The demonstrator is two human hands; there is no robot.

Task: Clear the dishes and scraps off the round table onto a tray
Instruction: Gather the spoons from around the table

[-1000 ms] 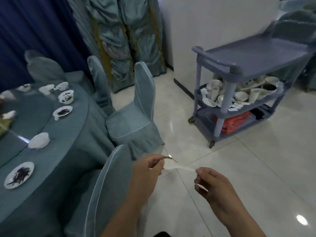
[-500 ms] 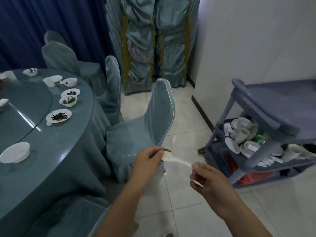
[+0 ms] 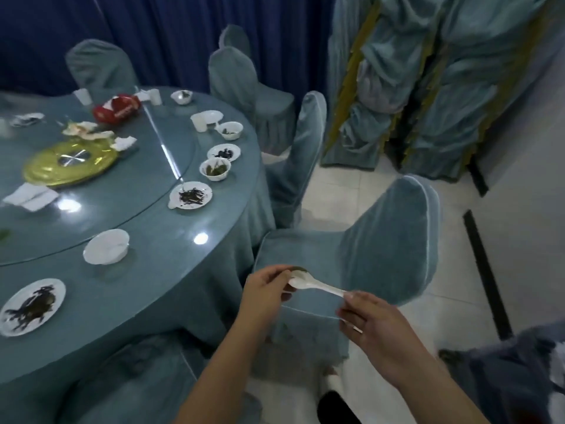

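My right hand (image 3: 377,328) pinches the handle of a white ceramic spoon (image 3: 315,284) held in the air beside the round table (image 3: 171,258). At the spoon's bowl, my left hand (image 3: 266,290) pinches a dark green scrap (image 3: 298,269). The table, under a blue cloth, carries white plates with dark scraps (image 3: 30,306) (image 3: 191,195), an empty white bowl (image 3: 106,246), small bowls with greens (image 3: 215,168) (image 3: 230,130), cups and crumpled napkins (image 3: 30,195). No tray shows in this view.
Blue-covered chairs ring the table; one chair (image 3: 367,258) stands right behind my hands, another (image 3: 146,384) below them. A yellow dish (image 3: 68,162) and red packet (image 3: 117,108) sit on the turntable. Stacked chair covers (image 3: 412,81) line the far wall. A grey cart corner (image 3: 516,381) is at lower right.
My view has swung left from the grey cart toward the round table. Both hands keep the same hold on the spoon and the scrap.
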